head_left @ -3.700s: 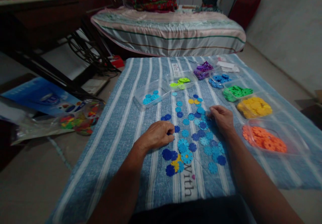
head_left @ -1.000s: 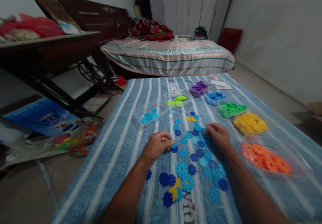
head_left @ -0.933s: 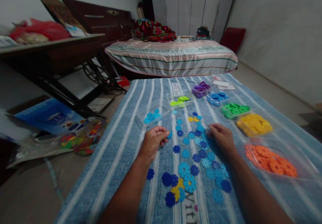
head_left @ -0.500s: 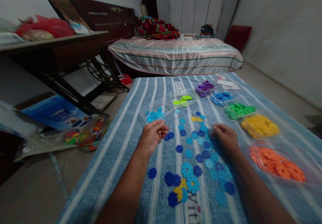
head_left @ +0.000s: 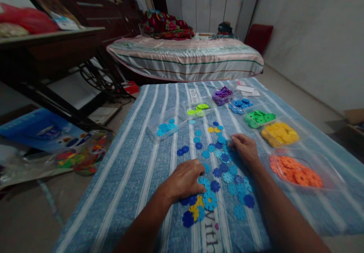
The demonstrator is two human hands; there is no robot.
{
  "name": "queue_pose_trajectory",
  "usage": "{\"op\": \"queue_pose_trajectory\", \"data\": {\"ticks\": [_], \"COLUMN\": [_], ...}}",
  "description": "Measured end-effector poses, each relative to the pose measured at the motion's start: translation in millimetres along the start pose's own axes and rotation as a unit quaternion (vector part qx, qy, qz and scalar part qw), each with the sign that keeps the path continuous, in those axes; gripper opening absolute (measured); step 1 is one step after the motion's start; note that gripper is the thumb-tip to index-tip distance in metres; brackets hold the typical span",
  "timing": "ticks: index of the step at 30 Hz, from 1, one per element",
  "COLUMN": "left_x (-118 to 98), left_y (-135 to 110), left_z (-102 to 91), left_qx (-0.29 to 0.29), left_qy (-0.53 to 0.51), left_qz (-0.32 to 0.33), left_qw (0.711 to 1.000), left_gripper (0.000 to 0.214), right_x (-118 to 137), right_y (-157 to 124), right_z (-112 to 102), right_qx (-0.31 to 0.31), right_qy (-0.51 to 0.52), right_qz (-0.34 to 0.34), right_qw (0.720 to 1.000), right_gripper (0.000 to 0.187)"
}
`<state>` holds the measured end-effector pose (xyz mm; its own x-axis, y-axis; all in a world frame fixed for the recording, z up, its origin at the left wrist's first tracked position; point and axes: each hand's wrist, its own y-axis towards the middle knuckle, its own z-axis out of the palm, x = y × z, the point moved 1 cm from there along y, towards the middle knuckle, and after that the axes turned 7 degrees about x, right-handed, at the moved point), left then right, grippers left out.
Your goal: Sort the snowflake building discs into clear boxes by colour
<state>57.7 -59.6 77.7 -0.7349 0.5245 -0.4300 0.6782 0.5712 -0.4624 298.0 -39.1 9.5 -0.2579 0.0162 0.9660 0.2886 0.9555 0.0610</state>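
Note:
Loose dark blue and light blue flower-shaped plastic discs (head_left: 224, 167), with a few yellow ones, lie scattered on a blue striped cloth (head_left: 136, 162). My left hand (head_left: 184, 180) lies palm down at the near cluster, its fingers bent and together, the tips on a large light blue disc (head_left: 204, 183). My right hand (head_left: 245, 149) rests on the discs further back, fingers curled under; what they hold is hidden. A clear tray with light blue discs (head_left: 165, 127) lies beyond my left hand.
Clear trays line the back and right of the cloth: lime (head_left: 199, 109), purple (head_left: 222, 93), blue (head_left: 240, 104), green (head_left: 258, 117), yellow (head_left: 280, 133), orange (head_left: 295, 168). A bag of mixed discs (head_left: 85, 156) lies on the floor at left. Beyond the cloth stands a bed (head_left: 184, 55).
My left hand has drawn back from near the light blue tray to the near cluster of discs. My right hand has stayed on the discs. The camera has shifted slightly.

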Motion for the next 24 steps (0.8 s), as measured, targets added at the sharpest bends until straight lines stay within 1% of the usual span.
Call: {"op": "queue_pose_trajectory", "data": {"ticks": [4, 6, 8, 10, 12, 14, 16, 18, 19, 20, 21, 22, 24], "left_x": [-6, -6, -3, 2, 8, 15, 22, 29, 33, 37, 41, 44, 52], "left_y": [-2, -1, -1, 1, 4, 7, 10, 12, 13, 13, 13, 12, 11], "left_z": [-1.4, -1.2, 0.3, 3.2, 6.9, 10.1, 10.8, 7.0, 3.0, -2.3, -8.5, -15.4, -28.4], "left_qx": [0.030, 0.037, 0.030, 0.007, -0.017, -0.028, -0.046, -0.099, -0.141, -0.193, -0.249, -0.305, -0.396], "left_qy": [0.036, 0.029, 0.000, -0.062, -0.147, -0.237, -0.320, -0.398, -0.435, -0.470, -0.507, -0.546, -0.626], "left_qz": [0.005, 0.004, 0.005, 0.016, 0.029, 0.033, 0.023, -0.006, -0.025, -0.041, -0.049, -0.046, -0.015], "left_qw": [0.999, 0.999, 1.000, 0.998, 0.989, 0.971, 0.946, 0.912, 0.889, 0.861, 0.824, 0.779, 0.672], "left_gripper": [0.025, 0.022, 0.018, 0.013, 0.009, 0.010, 0.012, 0.014, 0.015, 0.016, 0.016, 0.017, 0.017], "right_x": [3, 6, 8, 9, 9, 8, 6, 5, 5, 5, 6, 6, 8], "right_y": [0, -1, -2, -2, -2, -2, -2, -2, -2, -2, -3, -3, -3], "right_z": [1, 1, 1, 1, 1, 1, 1, 1, 1, 1, 1, 1, 1], "right_qx": [-0.006, -0.012, -0.011, -0.008, -0.010, -0.013, -0.013, -0.009, -0.008, -0.006, -0.005, -0.004, -0.007], "right_qy": [0.003, 0.000, -0.005, -0.004, 0.002, 0.009, 0.012, 0.014, 0.014, 0.015, 0.016, 0.017, 0.022], "right_qz": [0.006, 0.008, 0.008, 0.008, 0.011, 0.016, 0.021, 0.025, 0.025, 0.025, 0.025, 0.025, 0.026], "right_qw": [1.000, 1.000, 1.000, 1.000, 1.000, 1.000, 1.000, 1.000, 1.000, 1.000, 1.000, 1.000, 0.999], "right_gripper": [0.030, 0.031, 0.032, 0.032, 0.032, 0.032, 0.032, 0.030, 0.029, 0.029, 0.028, 0.028, 0.028]}}
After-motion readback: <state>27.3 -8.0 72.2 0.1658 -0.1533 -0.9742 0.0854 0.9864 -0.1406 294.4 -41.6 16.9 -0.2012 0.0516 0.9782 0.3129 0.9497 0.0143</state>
